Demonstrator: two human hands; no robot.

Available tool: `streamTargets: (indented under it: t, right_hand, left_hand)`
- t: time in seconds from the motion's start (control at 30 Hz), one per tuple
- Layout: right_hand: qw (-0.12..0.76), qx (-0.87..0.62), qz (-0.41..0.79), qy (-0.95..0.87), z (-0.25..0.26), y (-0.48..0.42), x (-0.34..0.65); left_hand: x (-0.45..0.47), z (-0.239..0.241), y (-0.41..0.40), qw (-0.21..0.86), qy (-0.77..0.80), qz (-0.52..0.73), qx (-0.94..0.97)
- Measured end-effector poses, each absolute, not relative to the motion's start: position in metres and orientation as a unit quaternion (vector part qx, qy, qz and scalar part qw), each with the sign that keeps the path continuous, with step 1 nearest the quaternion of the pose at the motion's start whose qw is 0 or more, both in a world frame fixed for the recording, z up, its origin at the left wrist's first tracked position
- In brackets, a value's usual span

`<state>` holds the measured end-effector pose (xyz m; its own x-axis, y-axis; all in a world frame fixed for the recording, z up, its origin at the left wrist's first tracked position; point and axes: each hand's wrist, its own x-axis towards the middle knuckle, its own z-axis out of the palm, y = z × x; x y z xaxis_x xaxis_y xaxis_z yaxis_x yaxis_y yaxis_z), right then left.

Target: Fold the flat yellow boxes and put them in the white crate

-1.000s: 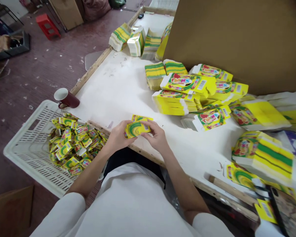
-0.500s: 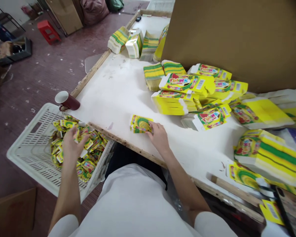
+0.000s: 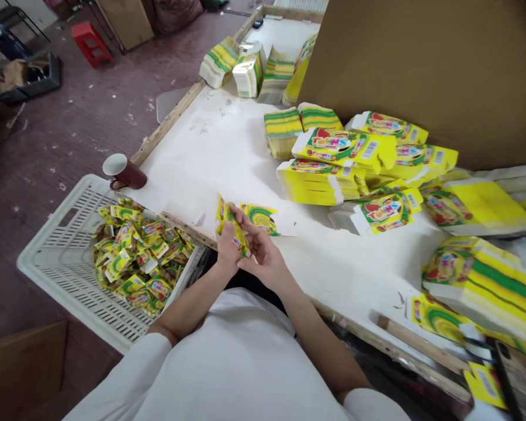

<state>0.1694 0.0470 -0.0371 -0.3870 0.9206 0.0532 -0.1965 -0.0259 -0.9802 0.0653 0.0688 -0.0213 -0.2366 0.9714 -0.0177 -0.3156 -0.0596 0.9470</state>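
Both hands meet over the near edge of the white table (image 3: 210, 158). My left hand (image 3: 226, 251) and my right hand (image 3: 260, 254) are closed on one flat yellow-and-green carton blank (image 3: 228, 225), held on edge and tilted. A small pile of the same blanks (image 3: 260, 215) lies on the table just beyond my fingers. To my left a white slotted crate (image 3: 61, 245) holds several folded little yellow-green boxes (image 3: 135, 251).
A dark red mug (image 3: 123, 171) stands at the table's left edge beside the crate. Stacks of yellow printed cartons (image 3: 333, 169) fill the table's middle and right, in front of a tall brown cardboard sheet (image 3: 421, 70). A red stool (image 3: 90, 41) stands far left on the floor.
My left hand dropped a folded box into the crate, then came back to the table edge. My right hand lifted a fresh blank off the small pile; both hands now hold it.
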Motion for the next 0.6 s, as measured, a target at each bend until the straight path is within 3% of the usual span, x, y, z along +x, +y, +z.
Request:
streamTargets:
  t: [0.23,0.6]
  right_hand:
    - [0.468,-0.444,0.513,-0.566,-0.035,0.064,0.178]
    - [0.435,-0.439,0.424,-0.662,-0.033,0.048,0.170]
  left_hand:
    - [0.063,-0.026,0.056,0.459,0.455,0.651,0.398]
    - [0.065,-0.022,0.051,0.407,0.507,0.603,0.462]
